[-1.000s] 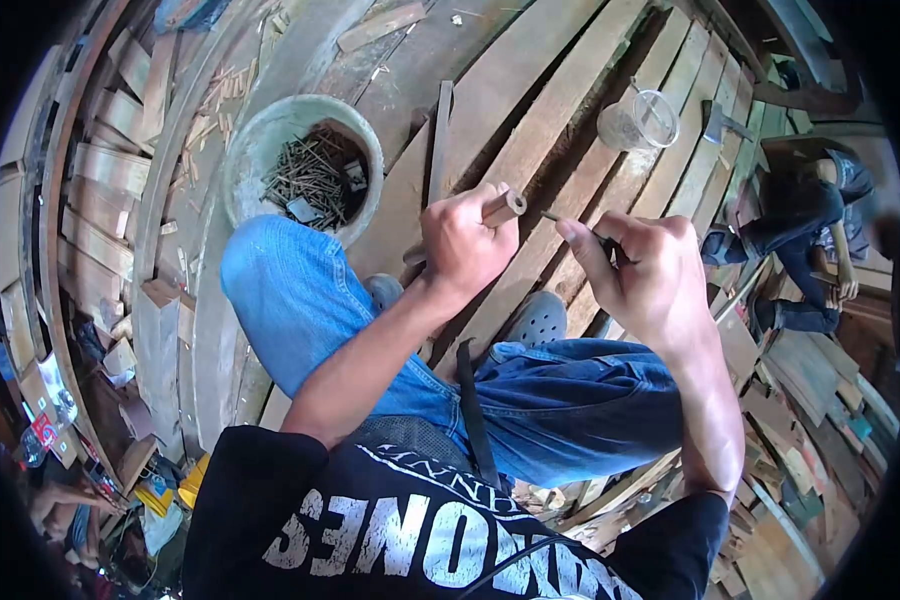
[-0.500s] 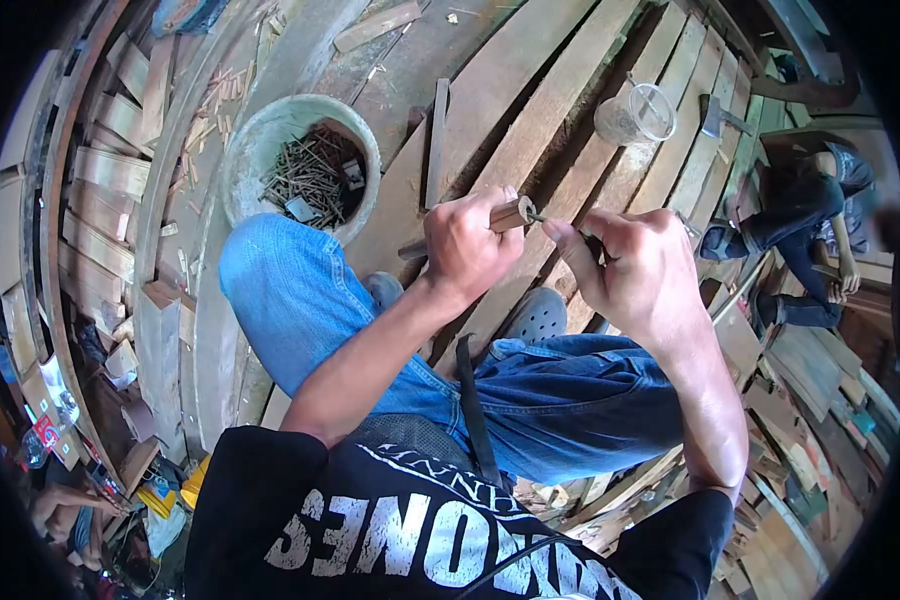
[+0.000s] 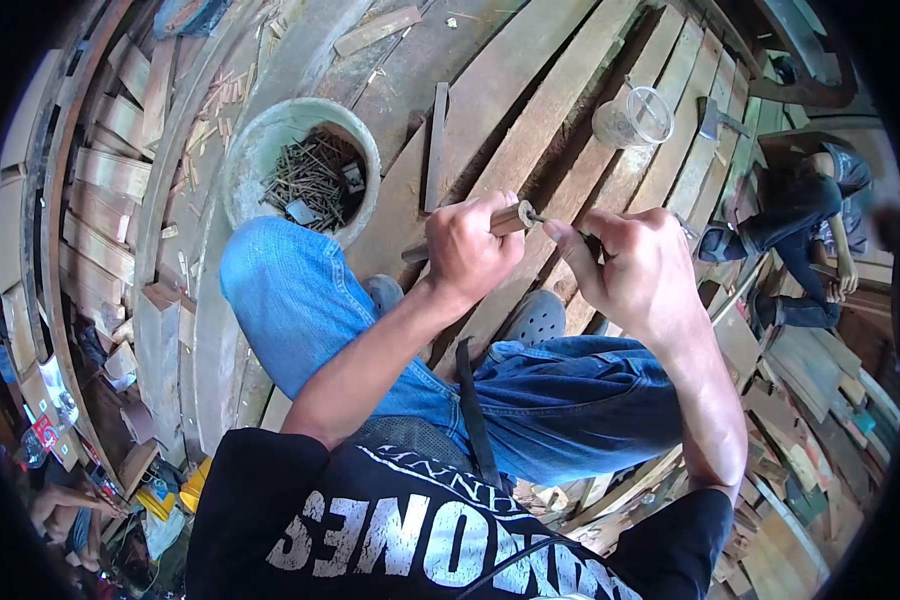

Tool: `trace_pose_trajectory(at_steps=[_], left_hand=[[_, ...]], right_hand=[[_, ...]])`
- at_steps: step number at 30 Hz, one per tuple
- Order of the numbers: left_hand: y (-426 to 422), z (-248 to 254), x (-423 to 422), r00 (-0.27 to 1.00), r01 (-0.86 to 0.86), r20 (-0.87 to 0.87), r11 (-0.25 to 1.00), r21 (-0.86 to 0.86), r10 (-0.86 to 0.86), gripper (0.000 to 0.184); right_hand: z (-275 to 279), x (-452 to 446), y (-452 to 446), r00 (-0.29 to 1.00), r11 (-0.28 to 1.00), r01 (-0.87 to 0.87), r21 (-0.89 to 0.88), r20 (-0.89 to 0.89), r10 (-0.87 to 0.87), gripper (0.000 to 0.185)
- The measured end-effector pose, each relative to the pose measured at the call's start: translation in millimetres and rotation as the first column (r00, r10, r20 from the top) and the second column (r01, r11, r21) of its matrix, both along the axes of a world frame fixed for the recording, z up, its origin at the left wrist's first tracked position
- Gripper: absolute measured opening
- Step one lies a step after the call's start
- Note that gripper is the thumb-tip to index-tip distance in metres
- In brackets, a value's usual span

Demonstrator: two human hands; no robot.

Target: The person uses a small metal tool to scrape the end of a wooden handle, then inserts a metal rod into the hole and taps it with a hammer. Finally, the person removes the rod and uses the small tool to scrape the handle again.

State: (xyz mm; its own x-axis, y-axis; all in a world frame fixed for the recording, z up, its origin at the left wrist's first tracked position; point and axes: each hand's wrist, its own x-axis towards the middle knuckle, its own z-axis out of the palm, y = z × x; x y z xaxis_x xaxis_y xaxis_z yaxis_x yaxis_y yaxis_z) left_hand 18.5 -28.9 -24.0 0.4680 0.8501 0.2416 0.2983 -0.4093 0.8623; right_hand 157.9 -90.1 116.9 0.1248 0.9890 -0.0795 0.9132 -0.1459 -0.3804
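Note:
My left hand (image 3: 473, 243) is closed around a wooden stick (image 3: 510, 218), whose rounded end points toward the right hand. A darker end of it seems to stick out beyond the palm on the left. Opposite it, my right hand (image 3: 638, 262) is pinched on a thin metal rod (image 3: 536, 217), with its tip at the stick's end face. Most of the rod is hidden by the fingers, so its kind does not show. Both hands are above the plank floor, in front of my knees.
A round tub (image 3: 238, 165) of nails and small scraps stands at the left. Beyond the right hand are a clear plastic container (image 3: 620, 122) and a hatchet (image 3: 711, 118) on the planks (image 3: 530, 130). Another person (image 3: 815, 215) sits at the right, near scattered boards (image 3: 805, 370).

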Motion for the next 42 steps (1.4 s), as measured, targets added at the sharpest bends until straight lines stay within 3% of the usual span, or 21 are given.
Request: trace_pose_trajectory(at_steps=[7, 9, 11, 14, 16, 19, 20, 22, 23, 24, 26, 27, 28, 30, 32, 33, 36, 42], left_hand=[[-2, -4, 0, 0.999, 0.023, 0.033, 1.000, 0.003, -0.023, 0.009], [-2, -3, -2, 0.995, 0.033, -0.088, 0.999, -0.037, -0.036, 0.010], [-4, -6, 1, 0.995, 0.006, -0.101, 1.000, -0.017, -0.008, 0.014], [-5, -13, 6, 0.989, -0.022, -0.144, 0.999, -0.040, 0.016, 0.022], [-2, -15, 7, 0.955, -0.027, -0.296, 0.999, -0.043, 0.013, 0.024], [3, -17, 8, 0.951, 0.008, -0.307, 0.997, -0.071, -0.030, 0.026], [3, -17, 9, 0.953, 0.017, -0.300, 0.997, -0.078, -0.040, 0.026], [4, -15, 10, 0.960, 0.041, -0.271, 0.990, -0.133, -0.076, 0.021], [-18, -8, 5, 0.978, 0.114, -0.163, 0.989, -0.098, -0.129, 0.019], [-32, -3, -5, 0.977, 0.202, -0.066, 0.979, -0.043, -0.204, 0.017], [-19, -5, -15, 0.984, 0.093, -0.122, 0.964, -0.248, -0.126, 0.018], [-4, -17, -1, 0.997, 0.048, -0.054, 0.996, -0.069, -0.052, 0.020], [-16, -26, -3, 0.999, 0.029, -0.017, 0.999, 0.043, -0.028, 0.022], [-17, -14, -9, 0.986, 0.134, -0.081, 0.978, -0.163, -0.149, 0.024], [-10, -2, -10, 0.987, 0.158, 0.039, 0.969, -0.188, -0.153, 0.026], [-8, -2, -10, 0.990, 0.143, 0.014, 0.983, -0.115, -0.142, 0.028], [-4, 3, -10, 0.990, 0.121, 0.099, 0.953, -0.278, -0.097, 0.029], [-4, 20, -11, 0.996, 0.087, 0.045, 0.934, -0.346, -0.076, 0.021]], right_hand=[[-4, -1, -1, 0.995, 0.998, -0.054, 0.020, 0.079, 0.052, 0.033], [-9, -1, -2, 0.990, 0.995, -0.072, 0.062, 0.124, 0.064, 0.033], [-16, 2, -1, 0.987, 0.998, 0.023, -0.052, 0.162, -0.014, 0.034], [-26, 3, 2, 0.975, 0.999, 0.031, -0.044, 0.222, -0.020, 0.033], [-29, 6, 4, 0.976, 0.991, 0.088, -0.105, 0.207, -0.065, 0.034], [-35, 11, 7, 0.980, 0.983, 0.101, -0.151, 0.185, -0.072, 0.035], [-38, 12, 5, 0.977, 0.988, 0.106, -0.109, 0.196, -0.083, 0.035], [-44, 17, 1, 0.972, 0.989, -0.013, 0.150, 0.232, -0.023, 0.036], [-43, 38, -4, 0.969, 0.988, -0.002, 0.152, 0.243, -0.036, 0.036], [-42, 72, -15, 0.895, 0.968, 0.164, 0.191, 0.383, -0.227, 0.034], [-45, 124, -10, 0.647, 0.879, 0.364, 0.309, 0.595, -0.477, 0.029], [-47, 96, -7, 0.846, 0.911, 0.274, 0.308, 0.374, -0.381, 0.032], [-36, 66, -5, 0.904, 0.937, 0.335, 0.095, 0.248, -0.349, 0.035], [-14, 43, 7, 0.903, 0.946, 0.273, 0.175, 0.291, -0.315, 0.039], [7, 30, 15, 0.915, 0.923, 0.310, 0.230, 0.190, -0.355, 0.040], [6, 30, 13, 0.935, 0.933, 0.240, 0.269, 0.196, -0.297, 0.039], [7, 15, 2, 0.979, 0.979, 0.100, 0.179, 0.156, -0.129, 0.038], [12, -3, -7, 0.996, 0.993, -0.024, 0.115, 0.093, 0.013, 0.034]])
